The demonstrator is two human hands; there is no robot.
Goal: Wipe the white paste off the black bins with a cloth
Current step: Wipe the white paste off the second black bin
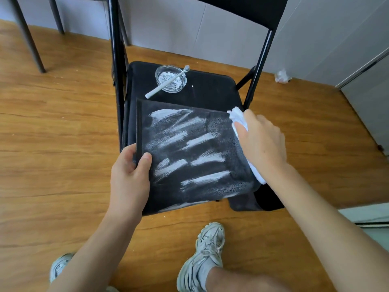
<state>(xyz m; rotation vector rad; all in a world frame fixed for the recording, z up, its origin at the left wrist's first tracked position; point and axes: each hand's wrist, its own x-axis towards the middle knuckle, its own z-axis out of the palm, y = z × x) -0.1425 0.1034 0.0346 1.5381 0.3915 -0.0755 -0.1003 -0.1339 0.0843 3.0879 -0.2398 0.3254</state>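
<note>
Wooden floor (63, 127), black chair (210, 91)

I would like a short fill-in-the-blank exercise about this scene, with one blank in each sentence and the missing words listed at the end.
1. The left hand grips the ____ edge of the flat black bin smeared with white paste streaks.
2. The right hand presses a crumpled white ____ against the bin's right edge.
3. A white toothbrush lies across a round clear ____ dish holding paste.
4. The dish stands on the seat of a black folding ____.

Missing words: left; cloth; glass; chair
</note>
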